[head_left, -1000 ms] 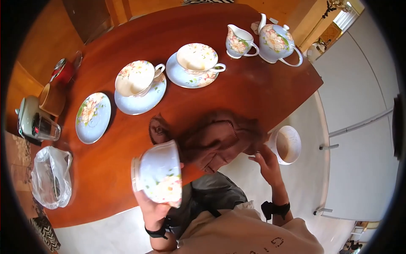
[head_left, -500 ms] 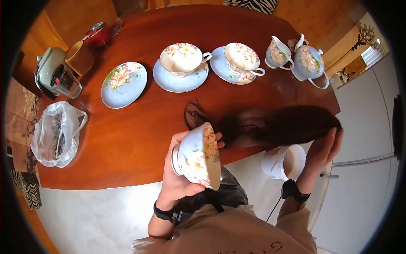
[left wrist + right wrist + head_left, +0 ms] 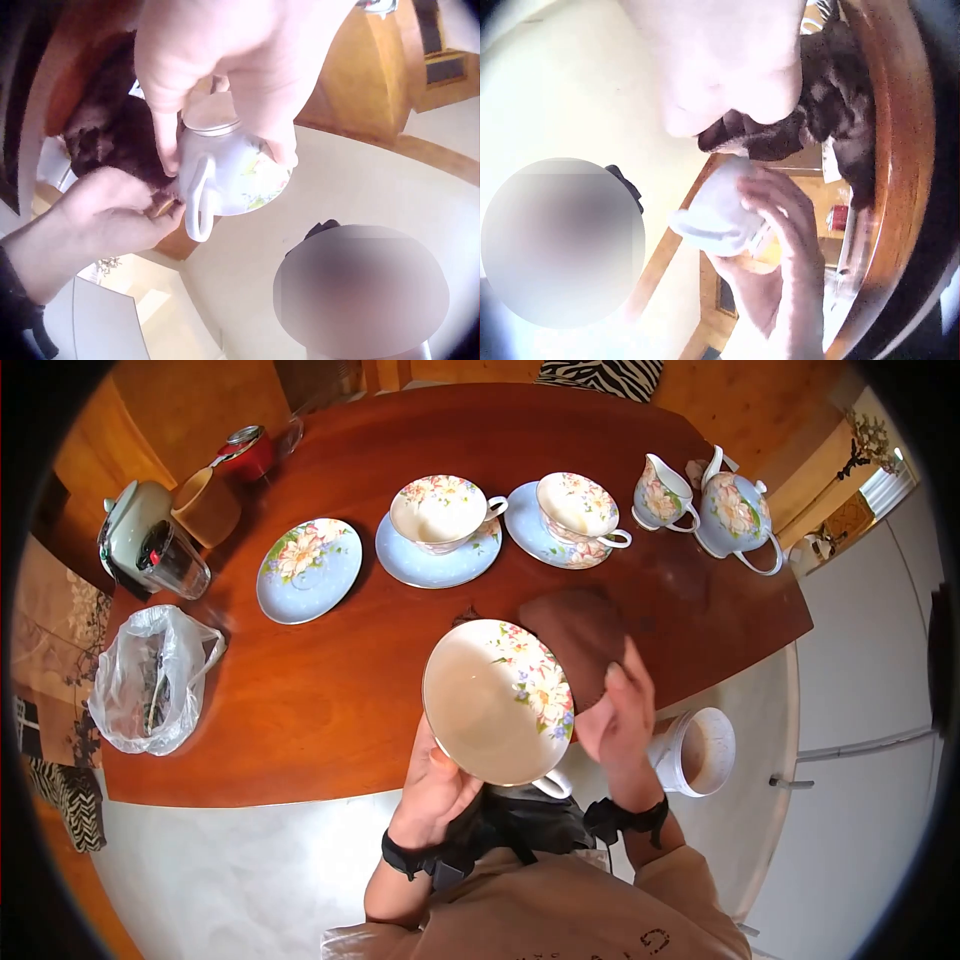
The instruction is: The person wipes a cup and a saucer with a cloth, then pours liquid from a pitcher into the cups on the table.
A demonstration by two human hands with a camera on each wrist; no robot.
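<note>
A floral teacup [image 3: 478, 705] is tilted in the head view, its inside facing up to the camera. My left hand [image 3: 430, 790] grips it from below and the left; in the left wrist view the left hand [image 3: 225, 67] has fingers and thumb around its foot, the handle [image 3: 198, 202] hanging free. My right hand [image 3: 622, 725] pinches a dark brown cloth [image 3: 580, 635] close to the cup's right rim. In the right wrist view the cloth [image 3: 765, 139] hangs from the right hand [image 3: 727, 67], near the cup [image 3: 724, 210].
Behind are an empty saucer [image 3: 309, 572], two cups on saucers [image 3: 438, 565], a creamer [image 3: 660, 495] and a teapot [image 3: 735, 515]. A plastic bag [image 3: 155, 680], a glass [image 3: 178, 565] and a wooden cup [image 3: 207, 508] stand left. A white bucket [image 3: 697, 755] is beyond the table's right front edge.
The cup has turned from its side, so its inside faces the camera. My right hand went out right with the cloth, then came back left beside the cup. The head view has shifted.
</note>
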